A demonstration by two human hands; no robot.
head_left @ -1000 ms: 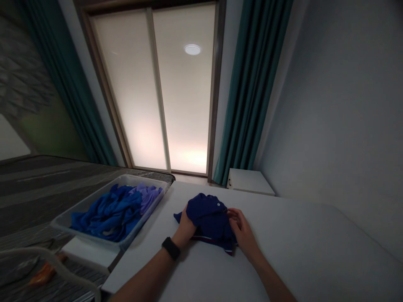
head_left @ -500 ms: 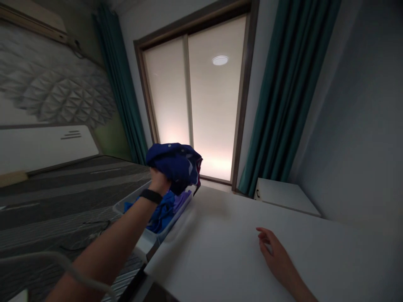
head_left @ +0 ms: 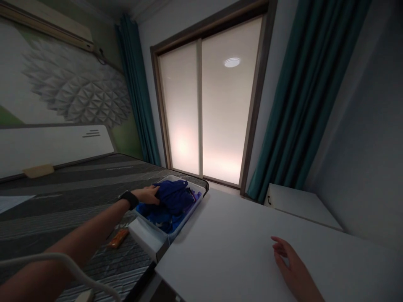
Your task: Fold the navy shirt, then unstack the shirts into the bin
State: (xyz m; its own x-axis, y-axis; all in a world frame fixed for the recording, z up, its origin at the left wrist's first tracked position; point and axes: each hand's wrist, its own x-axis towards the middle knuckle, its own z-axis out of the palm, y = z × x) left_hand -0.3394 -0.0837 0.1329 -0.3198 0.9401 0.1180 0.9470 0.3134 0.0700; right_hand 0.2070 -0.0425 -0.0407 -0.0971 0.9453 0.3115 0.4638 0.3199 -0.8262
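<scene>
A navy-blue garment (head_left: 176, 196) with small light dots lies on top of other blue and purple clothes in a pale plastic bin (head_left: 180, 230). My left hand (head_left: 147, 195), with a dark band on its wrist, touches the garment's left side. Its fingers look stretched out and apart, the tips resting at the cloth. On the right, my right hand (head_left: 290, 262) is over the white tabletop (head_left: 233, 247), loosely curved, thumb apart from the fingers, holding nothing.
The bin stands at the left edge of the white tabletop, beside a dark striped mattress (head_left: 94, 180). A white box (head_left: 146, 239) and an orange packet (head_left: 119, 238) are near it. A pale cable (head_left: 69, 262) crosses the lower left. A white cabinet (head_left: 302, 205) stands behind.
My left hand has brought the navy garment down from above the bin onto the clothes inside. The view has shifted left. My right hand keeps nearly the same pose.
</scene>
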